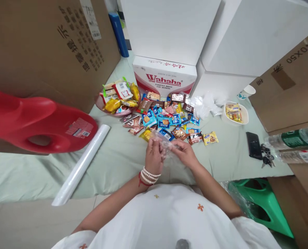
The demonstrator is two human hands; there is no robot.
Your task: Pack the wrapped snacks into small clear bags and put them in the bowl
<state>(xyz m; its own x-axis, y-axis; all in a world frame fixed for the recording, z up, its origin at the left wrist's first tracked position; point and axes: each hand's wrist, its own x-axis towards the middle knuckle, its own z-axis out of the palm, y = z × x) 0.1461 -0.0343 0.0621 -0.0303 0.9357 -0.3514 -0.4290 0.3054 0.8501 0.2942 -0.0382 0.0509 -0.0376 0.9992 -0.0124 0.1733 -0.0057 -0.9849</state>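
Here, left hand (154,154) and right hand (185,153) pinch a clear bag (163,139), snack packets (164,122) just beyond at 12 o'clock.

A red plastic jug (57,108) with a barcode label is at the left, in front of a large printed cardboard box (39,52); a glossy white roll (81,166) lies slantwise beside the jug on the pale green cloth (122,166); farther back is a blue cylinder (119,34), near a Wahaha purified-water carton (166,76) with a tall white box (169,27) directly above it; toward the right are a patterned paper cup (247,91), a black phone (253,145) with a bunch of keys (268,157) just beside it, and two clear plastic bottles (296,139), one green-labelled; a cardboard box marked "40X50" (291,93) borders that side; a green plastic stool (273,211) is below the cloth's edge.
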